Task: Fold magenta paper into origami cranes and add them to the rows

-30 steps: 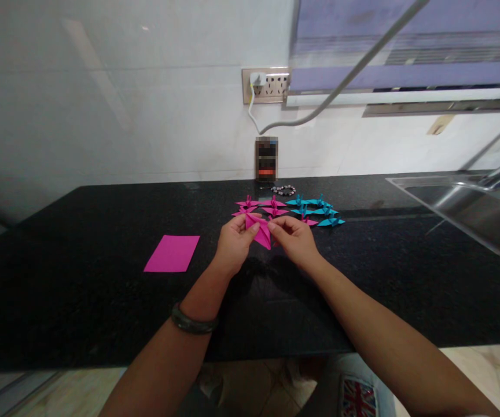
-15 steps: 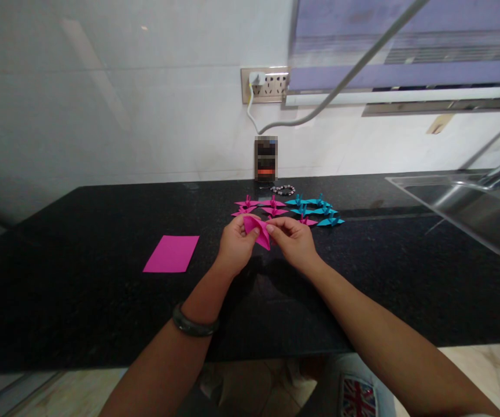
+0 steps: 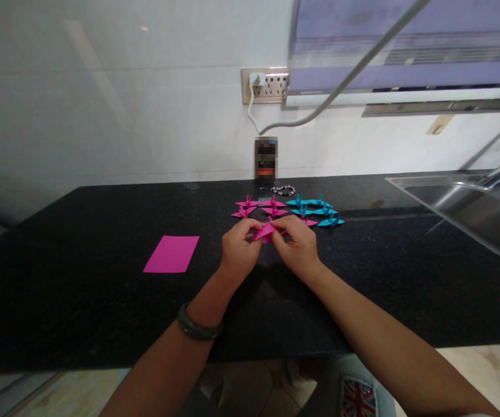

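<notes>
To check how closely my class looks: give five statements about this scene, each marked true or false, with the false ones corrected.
1. The left hand and right hand both hold the folded pink paper. True.
2. The flat pink sheet lies right of both hands. False: it lies to their left.
3. Blue folded birds and pink folded birds sit beyond the hands. True.
4. The dark bangle is on the right arm. False: it is on the left arm.
5. A white plug sits in the wall socket. True.

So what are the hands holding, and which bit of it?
Folded pink paper, pinched at opposite sides: left hand on its left, right hand on its right.
</notes>
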The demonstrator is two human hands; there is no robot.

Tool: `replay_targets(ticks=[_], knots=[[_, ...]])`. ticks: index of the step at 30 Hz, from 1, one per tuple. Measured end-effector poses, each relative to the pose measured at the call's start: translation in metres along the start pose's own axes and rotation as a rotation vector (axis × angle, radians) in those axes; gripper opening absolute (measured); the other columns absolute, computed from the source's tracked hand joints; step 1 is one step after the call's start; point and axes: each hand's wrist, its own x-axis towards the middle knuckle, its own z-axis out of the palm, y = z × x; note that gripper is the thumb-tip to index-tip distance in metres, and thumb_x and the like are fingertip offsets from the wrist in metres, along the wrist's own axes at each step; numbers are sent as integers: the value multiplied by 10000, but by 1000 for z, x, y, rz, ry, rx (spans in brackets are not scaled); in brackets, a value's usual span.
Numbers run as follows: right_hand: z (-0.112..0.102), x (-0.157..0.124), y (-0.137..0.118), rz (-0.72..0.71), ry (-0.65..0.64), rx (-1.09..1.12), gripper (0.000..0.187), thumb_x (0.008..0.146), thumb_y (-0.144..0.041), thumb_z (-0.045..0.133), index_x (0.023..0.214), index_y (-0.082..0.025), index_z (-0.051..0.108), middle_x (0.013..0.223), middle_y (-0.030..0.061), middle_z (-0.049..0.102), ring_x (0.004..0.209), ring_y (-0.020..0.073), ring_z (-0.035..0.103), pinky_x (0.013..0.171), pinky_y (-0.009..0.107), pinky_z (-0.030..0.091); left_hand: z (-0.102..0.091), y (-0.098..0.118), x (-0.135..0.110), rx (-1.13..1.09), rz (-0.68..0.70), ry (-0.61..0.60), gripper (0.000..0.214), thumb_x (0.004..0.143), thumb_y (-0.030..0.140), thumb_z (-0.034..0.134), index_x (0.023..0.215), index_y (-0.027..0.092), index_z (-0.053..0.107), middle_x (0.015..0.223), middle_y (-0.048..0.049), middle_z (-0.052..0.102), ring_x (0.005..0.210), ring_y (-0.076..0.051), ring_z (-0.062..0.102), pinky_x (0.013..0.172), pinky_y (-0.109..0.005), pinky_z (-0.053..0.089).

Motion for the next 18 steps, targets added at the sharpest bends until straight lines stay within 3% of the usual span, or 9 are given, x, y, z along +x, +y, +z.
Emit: replay_targets(ticks=[9,18], knots=[[-3,1,3,-177,55,-122,85,752,-170,558,790,-196,630,760,56,652,757,169,583,688,311,475,-2,10,-2,205,141,71,129,694,128,575,811,168,613,775,-14,647,714,-119,602,674,-223,481],[-4,1,3,-187,61,-124,107,756,-162,547,823,-196,624,779,58,647,763,167,581,686,311,477,-1,15,-3,257,155,92,97,706,163,575,792,163,619,754,-18,653,668,-109,592,628,-207,453]])
